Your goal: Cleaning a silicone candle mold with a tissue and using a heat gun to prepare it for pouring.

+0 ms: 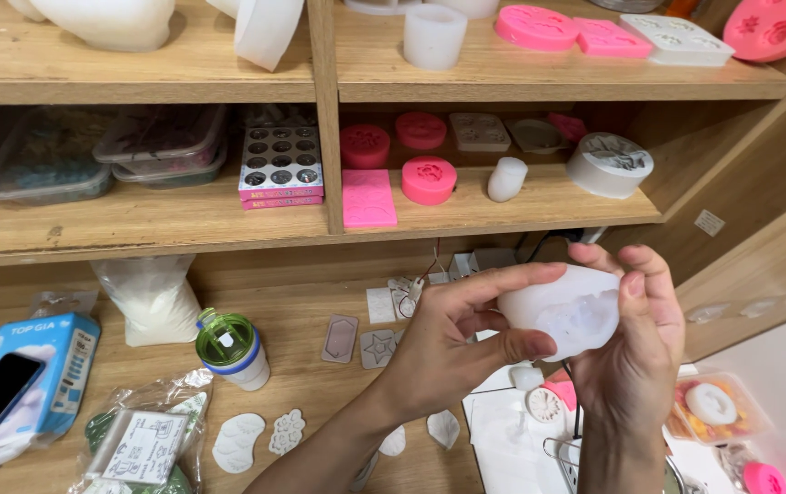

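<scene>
mold: translucent white silicone mold (569, 311) sits between both hands, long axis roughly left-right
left hand (448, 343): fingers pinching its left end
right hand (635, 352): cupping the right side, equally close

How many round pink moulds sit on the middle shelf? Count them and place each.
3. The left mould stands by the divider, the back mould is right of it, and the front mould is beside a flat pink slab. More may hide behind.
</scene>
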